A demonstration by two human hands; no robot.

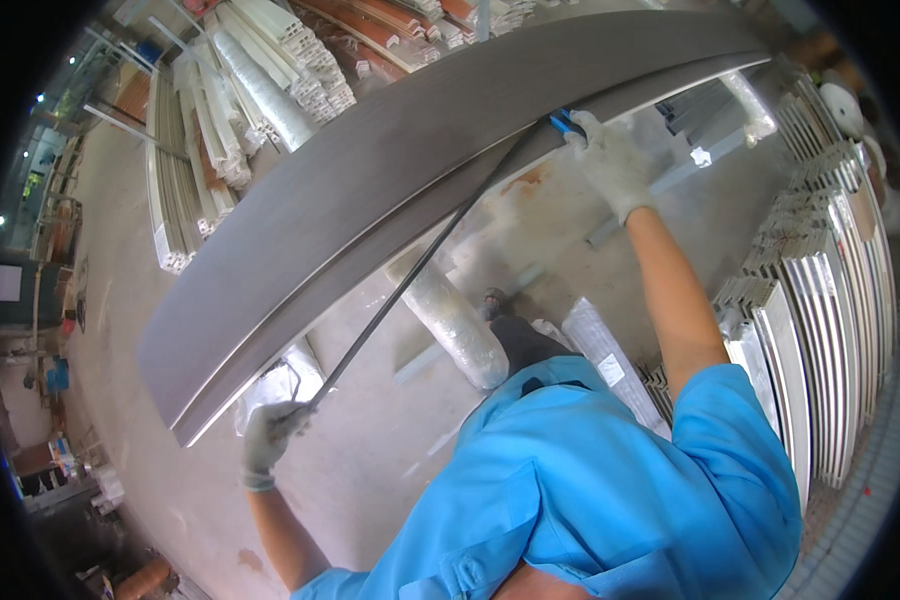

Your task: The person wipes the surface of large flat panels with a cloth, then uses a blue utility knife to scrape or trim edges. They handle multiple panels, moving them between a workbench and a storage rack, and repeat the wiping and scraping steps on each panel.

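Note:
A long grey panel runs slanting across the view from lower left to upper right, its pale edge facing me. A thin dark strip stretches along that edge, apart from it in the middle. My left hand, in a white glove, is closed on the strip's lower end near the panel's left corner. My right hand, also gloved, is stretched out to the panel's edge and grips the strip's upper end, where a small blue piece shows at the fingertips. I wear a blue shirt.
Below the panel a plastic-wrapped roll and a wrapped flat bundle lie on the concrete floor. Stacks of white profiles stand at the right. More profile bundles are piled at the upper left.

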